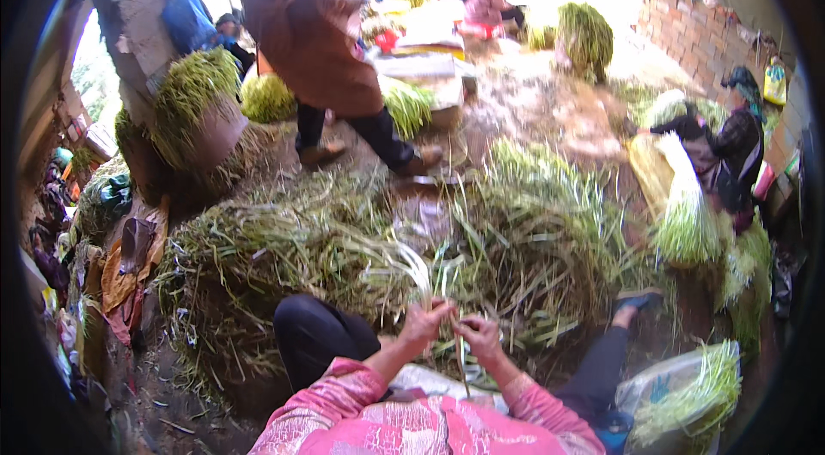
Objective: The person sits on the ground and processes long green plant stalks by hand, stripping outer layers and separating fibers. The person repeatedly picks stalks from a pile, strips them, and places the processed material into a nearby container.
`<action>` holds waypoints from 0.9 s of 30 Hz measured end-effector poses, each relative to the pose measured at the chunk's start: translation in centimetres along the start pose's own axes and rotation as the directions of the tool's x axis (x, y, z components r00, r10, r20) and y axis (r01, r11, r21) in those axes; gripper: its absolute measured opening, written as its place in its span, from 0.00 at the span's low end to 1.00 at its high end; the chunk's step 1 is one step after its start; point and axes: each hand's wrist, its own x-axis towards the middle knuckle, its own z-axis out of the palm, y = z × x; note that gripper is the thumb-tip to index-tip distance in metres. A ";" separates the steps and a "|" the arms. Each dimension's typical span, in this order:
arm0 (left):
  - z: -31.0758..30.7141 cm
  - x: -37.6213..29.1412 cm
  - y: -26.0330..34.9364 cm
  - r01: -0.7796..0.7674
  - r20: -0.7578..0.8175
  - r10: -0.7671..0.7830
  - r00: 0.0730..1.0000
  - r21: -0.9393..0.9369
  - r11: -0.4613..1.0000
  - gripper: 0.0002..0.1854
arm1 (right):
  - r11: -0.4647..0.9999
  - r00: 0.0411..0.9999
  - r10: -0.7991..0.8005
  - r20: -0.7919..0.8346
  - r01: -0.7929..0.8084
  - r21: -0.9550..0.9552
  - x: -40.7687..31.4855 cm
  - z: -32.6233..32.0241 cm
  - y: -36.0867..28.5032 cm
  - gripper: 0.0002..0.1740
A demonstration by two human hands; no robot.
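My left hand (pixel 422 325) is closed around a few long, pale plant stalks (pixel 416 265), whose white ends arch up and to the left. Close beside it, the fingers of my right hand (pixel 480 338) pinch a thin stalk (pixel 459 352) that hangs down toward my lap. A large heap of loose green and straw-coloured stalks and leaves (pixel 271 255) lies before my knees, and a second mound (pixel 541 229) rises at the right. Low at the right, cut pale-green stalks (pixel 702 390) rest on a clear plastic bag (pixel 657 371).
Beyond the heap a person in a long brown garment (pixel 316 36) is in mid-stride. At the right, a seated co-worker (pixel 735 139) is near a large pale bundle (pixel 686 216). Bound green bundles (pixel 196 107) stand by a post at the left; another person (pixel 483 7) sits farther back.
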 end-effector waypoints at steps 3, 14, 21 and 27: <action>-0.4 0.0 -0.3 0.338 0.063 -0.332 0.941 -0.214 0.916 0.08 | 0.992 0.992 -0.122 0.009 0.122 0.044 0.2 0.0 -0.2 0.10; -0.4 -0.2 1.6 0.462 0.152 -0.442 0.884 -0.438 0.771 0.08 | 0.979 0.998 -0.057 0.036 0.049 0.199 0.1 0.6 -0.1 0.10; -1.7 0.8 0.4 0.339 0.015 -0.393 0.919 -0.538 0.772 0.06 | 0.900 0.894 0.144 0.424 -0.296 0.320 -1.0 -0.1 -0.9 0.13; -2.4 1.4 0.5 0.323 -0.053 -0.416 0.908 -0.545 0.774 0.09 | 0.892 0.849 0.271 0.454 -0.399 0.214 -1.4 0.2 -1.0 0.14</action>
